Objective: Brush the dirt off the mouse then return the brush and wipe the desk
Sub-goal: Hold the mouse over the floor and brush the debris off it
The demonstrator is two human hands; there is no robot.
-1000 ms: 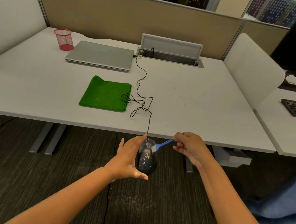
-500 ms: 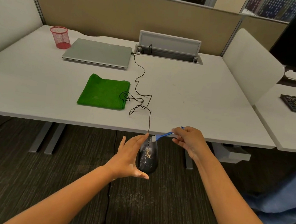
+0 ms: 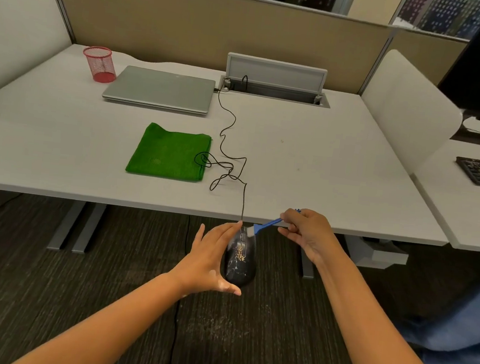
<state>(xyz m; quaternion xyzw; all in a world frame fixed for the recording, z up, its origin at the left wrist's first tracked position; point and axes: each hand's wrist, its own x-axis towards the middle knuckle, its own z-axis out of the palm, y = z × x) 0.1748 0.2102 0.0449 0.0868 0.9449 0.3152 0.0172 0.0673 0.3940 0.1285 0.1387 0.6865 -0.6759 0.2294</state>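
- Left hand (image 3: 209,260) cradles the dark mouse (image 3: 241,256) between spread fingers and thumb, held beyond the desk's (image 3: 337,177) near edge.
- Right hand (image 3: 306,233) pinches the blue brush (image 3: 264,225), bristles touching the mouse's far end.

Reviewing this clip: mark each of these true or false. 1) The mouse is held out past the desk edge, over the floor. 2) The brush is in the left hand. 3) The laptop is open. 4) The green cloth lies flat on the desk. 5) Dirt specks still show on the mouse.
1) True: the mouse hangs over the carpet, in front of the desk.
2) False: the right hand pinches the blue brush; the left hand holds the mouse.
3) False: the laptop is closed.
4) True: the green cloth lies flat.
5) True: tan specks show on its top.
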